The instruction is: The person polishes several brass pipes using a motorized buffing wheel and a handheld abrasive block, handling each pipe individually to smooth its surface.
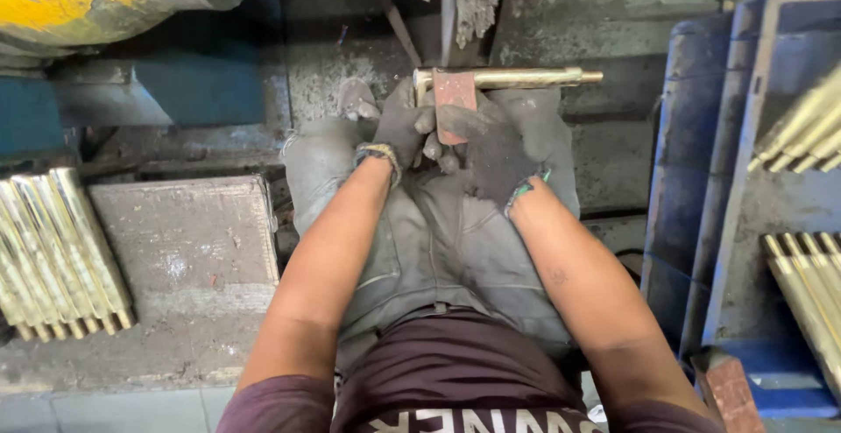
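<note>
Brass rod: a long yellow-metal rod (pixel 517 77) lies across the person's knees, just beyond both gloved hands.
Long axis: it runs left to right across the view, close to level, crosswise to the forearms.
Pointing: its narrower tip points to the person's right, past the right knee; its other end sits at the rust-red rectangular block (pixel 455 100).
Block: the flat reddish piece stands against the rod's left end and reaches down between the two hands.
Left hand: the left hand (pixel 396 131), in a dark grimy glove with a frayed cuff, is curled closed at the block's left edge, fingers touching it.
Right hand: the right hand (pixel 496 148), in a dark glove with a green cuff edge, is wrapped over the block's lower right side and lies under the rod.
Nearer hand: the right hand lies under most of the rod's length; the left is beside only its left end.
Hands together: both are pressed close, nearly touching, clamped on the block.
Lap: grey trousers (pixel 438 232) sit under everything.
Left stock: a bundle of similar brass rods (pixel 57 249) rests well apart at the left.
Right stock: more brass rods lie in blue plastic crates (pixel 701 179) on the right.
</note>
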